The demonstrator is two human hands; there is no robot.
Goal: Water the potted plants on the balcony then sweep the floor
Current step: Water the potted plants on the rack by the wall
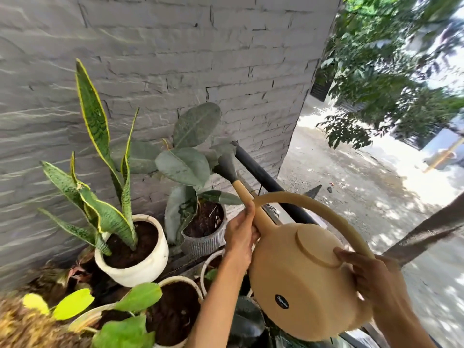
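I hold a tan plastic watering can (298, 280) with both hands. My left hand (239, 234) grips the base of its long spout. My right hand (374, 280) holds the lower end of its arched handle. The grey rose head (226, 160) at the spout's tip is above the rubber plant (187, 167) in a ribbed grey pot (203, 243). To the left, a snake plant (98, 151) grows in a white round pot (140, 267). Another white pot (173, 312) with dark soil and light green leaves is at the bottom. No water stream is visible.
A grey stone-brick wall (175, 59) rises behind the pots. A black railing bar (266, 182) runs diagonally at the balcony's edge, just right of the spout. Beyond it are a sunlit street (364, 187) and trees (391, 71). Dry brown foliage (27, 325) fills the lower left corner.
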